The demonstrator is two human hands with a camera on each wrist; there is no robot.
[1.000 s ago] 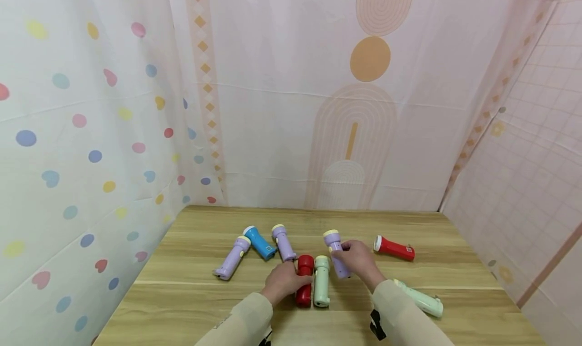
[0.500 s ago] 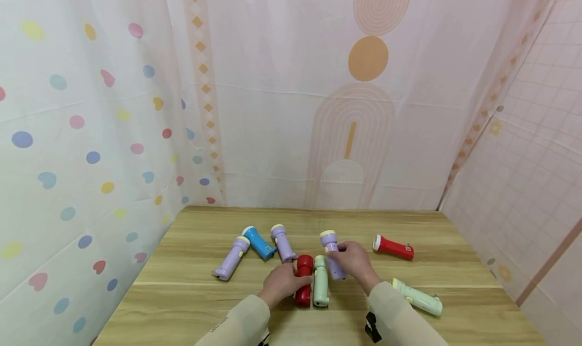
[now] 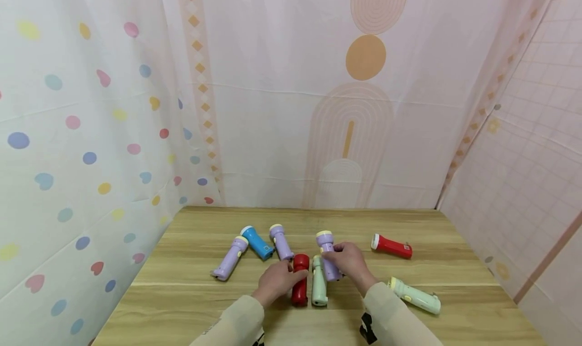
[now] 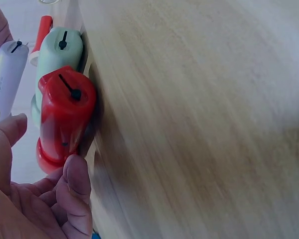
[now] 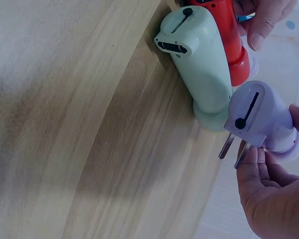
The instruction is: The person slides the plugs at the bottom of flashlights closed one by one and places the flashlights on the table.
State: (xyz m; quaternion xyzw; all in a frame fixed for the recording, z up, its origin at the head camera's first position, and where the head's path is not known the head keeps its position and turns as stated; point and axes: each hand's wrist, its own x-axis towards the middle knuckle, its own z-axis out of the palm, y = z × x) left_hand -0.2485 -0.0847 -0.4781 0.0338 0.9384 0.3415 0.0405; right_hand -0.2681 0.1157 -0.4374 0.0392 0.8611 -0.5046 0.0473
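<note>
In the head view my left hand [image 3: 275, 281] is at a red flashlight [image 3: 300, 280] lying on the table, fingers along its left side and thumb over its top. Fingertips [image 4: 77, 172] meet the red body near its head in the left wrist view. Just right of it lies a pale green flashlight [image 3: 319, 283]. My right hand [image 3: 350, 262] holds a purple flashlight [image 3: 328, 257] with a yellow rim, tilted and raised by the green one. The right wrist view shows thumb and fingers on either side of that purple flashlight [image 5: 261, 117], metal prongs at its tail.
On the wooden table [image 3: 182, 310] lie a purple flashlight [image 3: 230, 258], a blue flashlight [image 3: 257, 243] and another purple flashlight [image 3: 281, 242] at left. A red flashlight [image 3: 393, 246] and a green flashlight [image 3: 416, 296] lie at right. Curtains [image 3: 273, 134] hang behind.
My right hand has brought the purple flashlight slightly left, closer to the green one. My left hand keeps its place at the red flashlight. The head view has shifted a little.
</note>
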